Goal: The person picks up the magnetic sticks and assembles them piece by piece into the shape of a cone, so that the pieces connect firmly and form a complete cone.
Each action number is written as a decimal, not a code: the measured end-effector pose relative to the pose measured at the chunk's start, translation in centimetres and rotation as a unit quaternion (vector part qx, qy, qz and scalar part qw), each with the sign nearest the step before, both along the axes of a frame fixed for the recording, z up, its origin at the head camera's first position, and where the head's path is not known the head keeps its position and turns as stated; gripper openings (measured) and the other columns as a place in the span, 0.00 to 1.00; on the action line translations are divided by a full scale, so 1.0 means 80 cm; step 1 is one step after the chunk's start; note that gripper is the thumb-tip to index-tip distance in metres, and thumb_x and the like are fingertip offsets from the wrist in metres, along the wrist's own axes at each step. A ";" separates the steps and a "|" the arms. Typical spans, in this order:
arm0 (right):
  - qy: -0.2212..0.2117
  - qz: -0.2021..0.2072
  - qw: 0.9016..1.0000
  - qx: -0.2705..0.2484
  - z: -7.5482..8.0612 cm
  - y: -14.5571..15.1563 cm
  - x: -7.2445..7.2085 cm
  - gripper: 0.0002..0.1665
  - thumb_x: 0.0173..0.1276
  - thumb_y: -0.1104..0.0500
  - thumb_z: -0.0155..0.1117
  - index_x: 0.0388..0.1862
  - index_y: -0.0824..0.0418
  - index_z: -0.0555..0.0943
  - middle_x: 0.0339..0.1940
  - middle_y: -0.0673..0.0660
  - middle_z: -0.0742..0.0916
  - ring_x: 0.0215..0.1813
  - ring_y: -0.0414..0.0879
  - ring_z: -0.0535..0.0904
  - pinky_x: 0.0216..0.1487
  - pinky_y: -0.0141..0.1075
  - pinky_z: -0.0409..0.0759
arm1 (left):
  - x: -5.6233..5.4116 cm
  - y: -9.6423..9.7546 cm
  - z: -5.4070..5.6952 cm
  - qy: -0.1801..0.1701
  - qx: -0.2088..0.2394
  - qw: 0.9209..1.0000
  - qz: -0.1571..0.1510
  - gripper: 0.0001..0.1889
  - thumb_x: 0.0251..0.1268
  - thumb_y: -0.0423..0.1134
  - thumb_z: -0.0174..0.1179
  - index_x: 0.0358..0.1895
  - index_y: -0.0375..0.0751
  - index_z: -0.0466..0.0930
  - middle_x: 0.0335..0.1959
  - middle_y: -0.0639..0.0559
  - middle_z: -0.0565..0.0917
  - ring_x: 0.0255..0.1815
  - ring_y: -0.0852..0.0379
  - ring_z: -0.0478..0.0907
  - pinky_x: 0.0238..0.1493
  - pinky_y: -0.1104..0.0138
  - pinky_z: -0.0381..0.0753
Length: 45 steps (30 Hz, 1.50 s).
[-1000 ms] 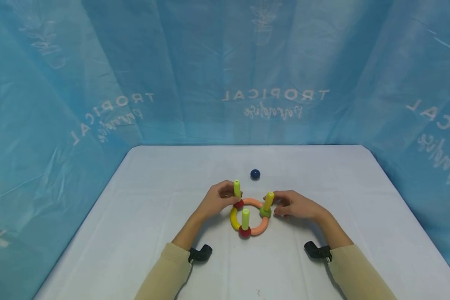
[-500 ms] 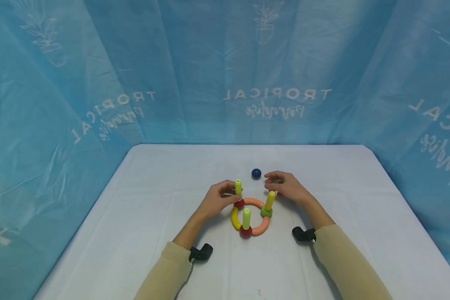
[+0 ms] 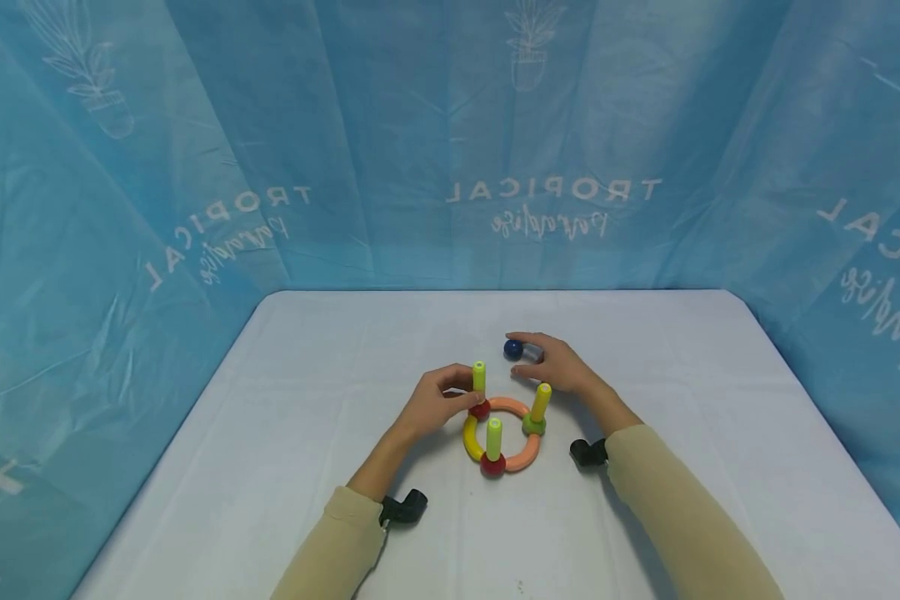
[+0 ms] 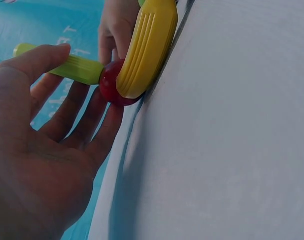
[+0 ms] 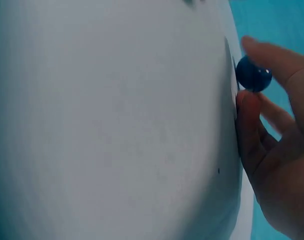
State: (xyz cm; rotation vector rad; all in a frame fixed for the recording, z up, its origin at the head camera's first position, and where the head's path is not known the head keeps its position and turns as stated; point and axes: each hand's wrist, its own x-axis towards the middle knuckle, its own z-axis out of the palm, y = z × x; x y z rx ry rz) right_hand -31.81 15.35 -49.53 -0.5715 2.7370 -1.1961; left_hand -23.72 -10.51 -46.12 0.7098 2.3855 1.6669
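Note:
A ring of toy pieces lies on the table: a yellow curved piece (image 3: 471, 439), orange curved pieces (image 3: 523, 455), two red balls and a green ball (image 3: 534, 425). From each ball a yellow-green stick rises. My left hand (image 3: 437, 402) pinches the back left stick (image 4: 84, 70) between thumb and fingers, with fingertips by its red ball (image 4: 108, 84). Beyond the ring is a dark blue ball (image 3: 513, 349). My right hand (image 3: 561, 364) reaches around it, thumb and fingers spread apart; in the right wrist view the blue ball (image 5: 254, 75) shows between them.
A white cloth covers the table (image 3: 330, 375). Blue printed curtains (image 3: 390, 150) hang behind it and on both sides. The front stick (image 3: 493, 440) and the right stick (image 3: 542, 402) stand up between the two arms.
My right hand has left the right stick with the green ball and moved away and leftward to the blue ball. The left hand stays at the back left stick.

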 end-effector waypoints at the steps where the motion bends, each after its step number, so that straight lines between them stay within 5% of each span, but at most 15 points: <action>1: 0.006 0.003 1.000 0.008 0.001 -0.001 0.002 0.37 0.62 0.52 0.70 0.70 0.50 0.70 0.67 0.54 0.74 0.64 0.53 0.70 0.57 0.52 0.73 | 0.002 0.000 0.003 0.002 0.001 1.000 -0.002 0.15 0.66 0.35 0.62 0.53 0.34 0.78 0.45 0.44 0.83 0.50 0.48 0.77 0.53 0.60 0.77; 4: 0.012 -0.006 1.000 0.013 0.003 -0.003 0.007 0.31 0.63 0.57 0.69 0.66 0.53 0.74 0.64 0.57 0.76 0.58 0.54 0.75 0.53 0.51 0.76 | 0.002 0.000 -0.001 0.007 0.006 1.000 -0.002 0.15 0.65 0.34 0.62 0.53 0.34 0.78 0.45 0.43 0.83 0.50 0.46 0.77 0.53 0.59 0.77; 8: 0.017 -0.022 1.000 0.009 0.001 -0.002 0.011 0.28 0.64 0.59 0.68 0.64 0.56 0.76 0.60 0.59 0.78 0.47 0.52 0.79 0.46 0.46 0.79 | -0.008 -0.001 -0.023 0.015 0.006 1.000 0.006 0.15 0.65 0.37 0.63 0.53 0.38 0.79 0.45 0.47 0.83 0.50 0.49 0.78 0.53 0.59 0.77; 12: 0.003 -0.036 0.999 -0.005 -0.001 0.001 0.011 0.28 0.64 0.58 0.68 0.64 0.56 0.76 0.58 0.58 0.80 0.45 0.50 0.79 0.44 0.44 0.79 | -0.016 -0.003 -0.037 0.010 0.002 1.000 0.013 0.15 0.64 0.43 0.64 0.52 0.45 0.81 0.44 0.55 0.83 0.49 0.56 0.78 0.52 0.63 0.77; 19: -0.028 -0.050 0.998 -0.023 0.000 0.003 0.013 0.28 0.62 0.51 0.69 0.60 0.57 0.77 0.53 0.58 0.83 0.44 0.49 0.80 0.42 0.40 0.80 | -0.018 -0.004 -0.037 0.015 0.010 1.000 0.009 0.15 0.63 0.46 0.65 0.51 0.49 0.82 0.42 0.57 0.84 0.48 0.57 0.78 0.50 0.63 0.78; 25: -0.058 -0.014 0.995 -0.077 0.003 0.007 0.019 0.25 0.63 0.48 0.68 0.58 0.53 0.78 0.52 0.54 0.83 0.39 0.47 0.82 0.40 0.40 0.80 | -0.019 -0.002 -0.035 0.015 -0.002 1.000 0.010 0.16 0.63 0.46 0.65 0.53 0.50 0.81 0.43 0.57 0.83 0.48 0.58 0.78 0.50 0.64 0.78; 34: -0.048 -0.020 0.993 -0.110 0.018 0.007 0.032 0.25 0.62 0.45 0.69 0.56 0.49 0.80 0.47 0.50 0.84 0.40 0.50 0.79 0.38 0.43 0.79 | -0.015 -0.001 -0.031 -0.002 -0.019 1.000 0.007 0.16 0.63 0.43 0.65 0.54 0.49 0.81 0.44 0.57 0.84 0.49 0.57 0.78 0.52 0.63 0.77; 45: -0.068 -0.002 0.975 -0.210 0.041 0.005 0.044 0.25 0.61 0.43 0.69 0.56 0.48 0.80 0.46 0.53 0.85 0.45 0.62 0.79 0.30 0.41 0.78 | -0.014 -0.003 -0.028 0.003 -0.038 0.999 0.000 0.17 0.63 0.49 0.65 0.54 0.53 0.82 0.46 0.62 0.83 0.49 0.61 0.77 0.52 0.64 0.77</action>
